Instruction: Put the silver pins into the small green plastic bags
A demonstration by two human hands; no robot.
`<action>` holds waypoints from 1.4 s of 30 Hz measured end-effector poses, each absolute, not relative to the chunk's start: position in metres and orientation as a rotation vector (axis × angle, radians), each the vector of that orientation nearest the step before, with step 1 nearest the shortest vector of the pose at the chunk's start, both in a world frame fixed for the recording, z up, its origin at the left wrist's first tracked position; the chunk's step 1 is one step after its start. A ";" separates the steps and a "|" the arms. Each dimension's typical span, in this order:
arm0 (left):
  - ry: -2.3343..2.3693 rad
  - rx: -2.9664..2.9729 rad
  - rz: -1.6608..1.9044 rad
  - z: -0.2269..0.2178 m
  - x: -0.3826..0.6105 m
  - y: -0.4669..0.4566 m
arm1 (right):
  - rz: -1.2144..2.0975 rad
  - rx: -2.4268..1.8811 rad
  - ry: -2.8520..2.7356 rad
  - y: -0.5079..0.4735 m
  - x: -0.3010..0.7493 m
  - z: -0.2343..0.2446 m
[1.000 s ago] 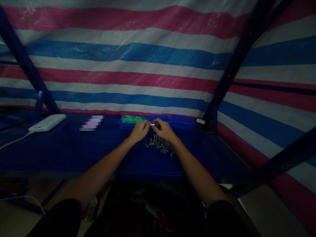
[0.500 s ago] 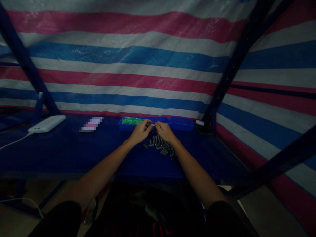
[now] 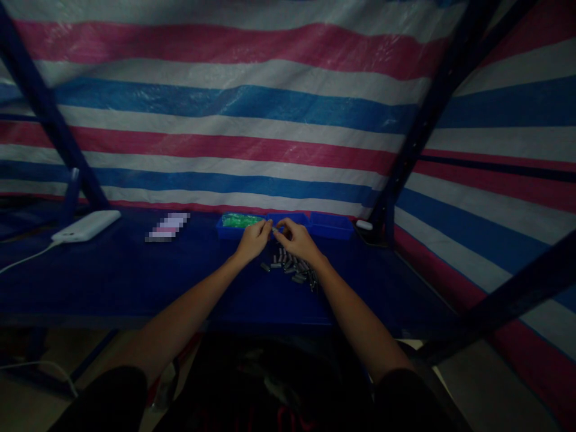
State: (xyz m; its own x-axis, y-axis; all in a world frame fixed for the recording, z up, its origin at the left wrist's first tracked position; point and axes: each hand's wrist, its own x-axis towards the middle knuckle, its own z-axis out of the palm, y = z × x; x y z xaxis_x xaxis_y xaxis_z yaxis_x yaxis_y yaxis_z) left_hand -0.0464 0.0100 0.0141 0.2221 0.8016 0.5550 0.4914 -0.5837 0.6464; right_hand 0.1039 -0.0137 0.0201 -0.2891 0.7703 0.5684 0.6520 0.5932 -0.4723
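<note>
My left hand [image 3: 254, 239] and my right hand [image 3: 297, 239] meet fingertip to fingertip over the far middle of the blue table [image 3: 135, 276]. Both pinch a tiny part between them that I cannot make out. Just below the hands lies a pile of several small grey metal cylinders [image 3: 291, 269]. Behind the hands stands a row of blue trays [image 3: 332, 226]; the leftmost one holds green pieces [image 3: 237, 219].
A white power bank [image 3: 86, 226] with a cable lies at the table's left. A blurred pink-white object [image 3: 167, 227] lies beside it. A small white thing [image 3: 364, 225] sits near the right post. Dark blue frame bars [image 3: 418, 129] and a striped tarp [image 3: 252, 120] enclose the table.
The small white piece seen between my fingers earlier is now hidden by the fingertips, which have drawn closer together. My arms have barely moved.
</note>
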 end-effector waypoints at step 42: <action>1.209 2.439 0.414 0.003 -0.065 0.022 | -0.015 -1.797 -1.398 0.031 0.163 -0.014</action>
